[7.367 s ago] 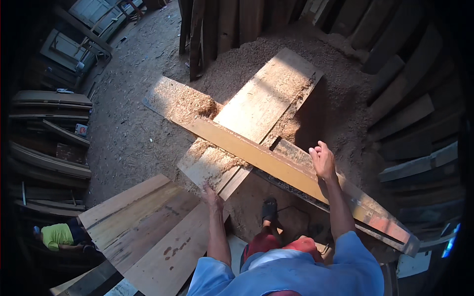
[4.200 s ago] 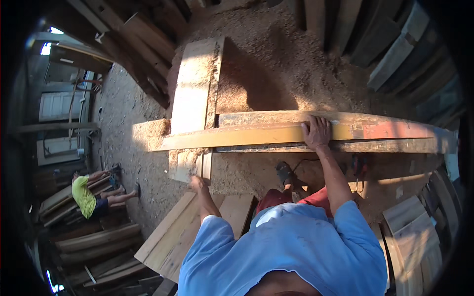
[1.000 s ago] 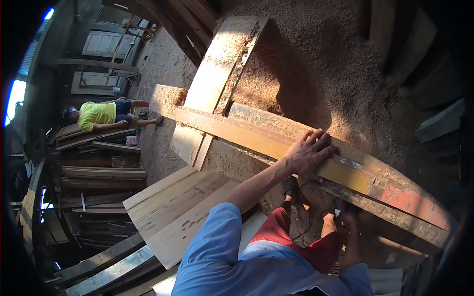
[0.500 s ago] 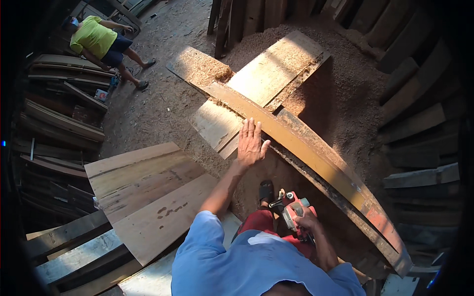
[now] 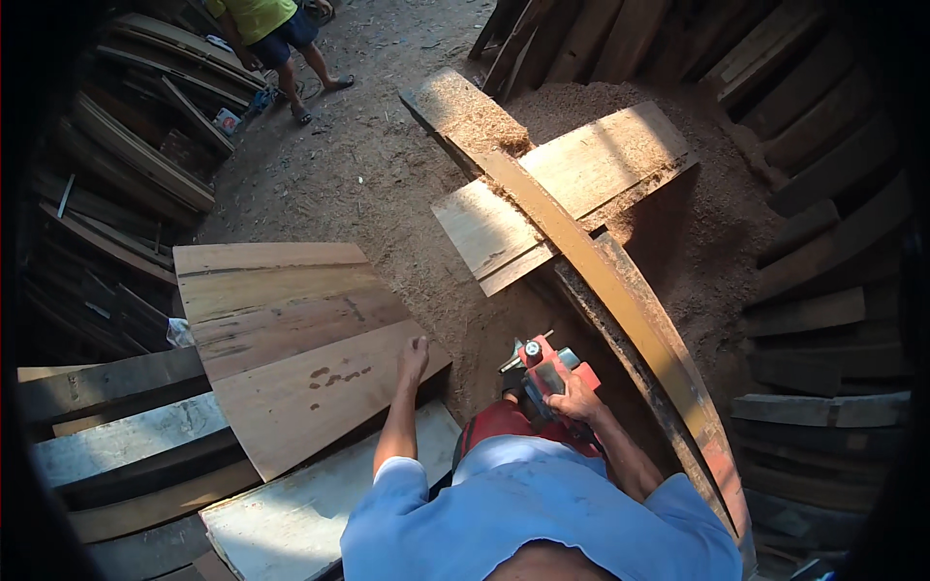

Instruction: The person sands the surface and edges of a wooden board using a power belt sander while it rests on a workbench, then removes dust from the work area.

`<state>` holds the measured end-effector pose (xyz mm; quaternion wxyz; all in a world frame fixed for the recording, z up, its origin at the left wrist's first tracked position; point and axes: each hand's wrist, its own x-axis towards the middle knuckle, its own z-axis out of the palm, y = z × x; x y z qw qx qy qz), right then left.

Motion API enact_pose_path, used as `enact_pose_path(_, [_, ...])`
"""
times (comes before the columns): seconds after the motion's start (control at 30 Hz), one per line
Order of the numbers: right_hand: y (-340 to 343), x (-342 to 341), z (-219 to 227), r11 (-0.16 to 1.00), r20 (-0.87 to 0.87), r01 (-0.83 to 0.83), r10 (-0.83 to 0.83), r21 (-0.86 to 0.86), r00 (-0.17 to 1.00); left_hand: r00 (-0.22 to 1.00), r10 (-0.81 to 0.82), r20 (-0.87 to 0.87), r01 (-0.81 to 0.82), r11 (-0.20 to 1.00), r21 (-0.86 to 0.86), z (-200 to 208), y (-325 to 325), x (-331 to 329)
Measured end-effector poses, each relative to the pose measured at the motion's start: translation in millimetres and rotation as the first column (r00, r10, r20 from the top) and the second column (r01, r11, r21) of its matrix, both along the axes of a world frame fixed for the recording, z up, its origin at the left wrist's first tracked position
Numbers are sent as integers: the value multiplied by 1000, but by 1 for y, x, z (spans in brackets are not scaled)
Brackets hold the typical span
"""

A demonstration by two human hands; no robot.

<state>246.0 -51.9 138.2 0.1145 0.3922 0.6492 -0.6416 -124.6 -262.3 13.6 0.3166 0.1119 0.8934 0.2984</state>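
My right hand (image 5: 576, 397) grips a red and grey electric hand planer (image 5: 552, 366), held up in front of my body near my red shorts. To the right of the planer lies a long curved yellowish plank (image 5: 591, 266), standing apart from the tool. My left hand (image 5: 414, 358) hangs over the right edge of a pale wooden panel (image 5: 291, 373) made of joined boards. Its fingers look curled, and nothing shows in them.
The yellowish plank rests across a wide pale board (image 5: 625, 145), with shavings (image 5: 484, 121) heaped at its far end. Sawdust covers the ground. Stacked timber (image 5: 814, 315) lines the right side, more lies at left. A person in a yellow shirt (image 5: 254, 17) stands far left.
My left hand has left the yellowish plank and moved left and back, its spread fingers now curled. My view has turned and shifted. The planer stays in my right hand.
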Motion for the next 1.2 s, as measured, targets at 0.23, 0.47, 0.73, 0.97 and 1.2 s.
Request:
enact_pose_path(0.23, [-7, -58, 41, 981, -188, -156, 176, 113, 966, 910, 150, 385, -219, 966, 140, 38, -51, 215])
enact_pose_path(0.47, [-1, -111, 86, 985, -430, -92, 148, 148, 891, 969, 88, -230, -15, 954, 301, 148, 23, 192])
enact_pose_path(0.73, [43, -190, 102, 995, -385, 61, -24, 85, 923, 994, 40, 105, -87, 858, 506, 164, 104, 86])
enact_pose_path(0.97, [70, -199, 105, 996, -245, 81, -85, -25, 966, 999, -31, 23, 16, 877, 480, 107, 122, 65])
enact_pose_path(1.2, [79, -229, 76, 986, -413, 166, -137, 34, 900, 999, 1, 54, -26, 883, 469, 125, 143, 39])
